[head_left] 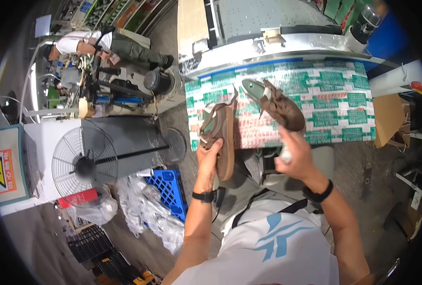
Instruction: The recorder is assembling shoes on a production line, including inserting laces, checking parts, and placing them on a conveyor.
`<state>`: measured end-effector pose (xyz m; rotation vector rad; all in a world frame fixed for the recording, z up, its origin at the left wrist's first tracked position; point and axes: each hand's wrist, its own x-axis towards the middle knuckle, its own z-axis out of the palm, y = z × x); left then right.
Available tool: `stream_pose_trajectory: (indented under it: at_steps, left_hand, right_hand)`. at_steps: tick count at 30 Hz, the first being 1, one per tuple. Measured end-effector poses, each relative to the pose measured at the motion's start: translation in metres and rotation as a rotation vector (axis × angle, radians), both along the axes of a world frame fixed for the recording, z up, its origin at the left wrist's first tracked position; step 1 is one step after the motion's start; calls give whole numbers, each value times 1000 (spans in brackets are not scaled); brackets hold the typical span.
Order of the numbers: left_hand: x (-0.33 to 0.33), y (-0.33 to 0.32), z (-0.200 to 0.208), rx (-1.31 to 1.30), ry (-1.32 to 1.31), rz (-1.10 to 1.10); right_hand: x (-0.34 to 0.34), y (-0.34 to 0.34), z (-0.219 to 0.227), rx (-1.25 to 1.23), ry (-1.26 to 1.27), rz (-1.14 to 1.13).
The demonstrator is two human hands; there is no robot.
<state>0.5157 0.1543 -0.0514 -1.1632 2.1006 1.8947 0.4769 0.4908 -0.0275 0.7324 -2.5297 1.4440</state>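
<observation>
On the worktop [346,102], which is covered with a green and white printed pattern, a second brown shoe [287,111] lies with its laces loose, and its green inner part shows toward the upper left. The first brown shoe [227,142] is at the near edge of this worktop, in the left hand [208,156]; it stands on its side, so the tan sole faces right. The left thumb presses on the upper and the hand grips the shoe firmly, but the other fingers are mostly hidden behind it. The right hand [297,159] is near the lower end of the second shoe and is a little blurred. Its fingers are closed around a small whitish thing [285,153], whose kind I cannot tell; whether a fingertip touches the shoe is also not clear. To the left, a standing fan [85,166] hides part of the grey surface behind, and clear plastic bags [149,209] partly cover a blue crate [169,192]. The dark rim cuts off the outer things.
</observation>
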Motion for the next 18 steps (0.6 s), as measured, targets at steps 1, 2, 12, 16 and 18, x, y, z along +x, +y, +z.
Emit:
stream_pose_trajectory:
  at_steps: [1,2,12,16,18]
  left_hand:
    - [-8,-11,9,19,174,-16]
    - [-28,-16,34,-53,214,-72]
    - [-389,-98,92,-736,382,-717]
    - [-462,-161,49,-872,522,-761]
    - [-453,-162,35,-424,540,-674]
  right_hand:
    - [-8,16,0,-13,-32,-60]
    - [-16,31,-4,-23,-68,-126]
    - [-57,64,-60,183,-246,-359]
    - [-83,32,-60,191,-218,-286]
    - [-91,30,-56,167,-265,-254]
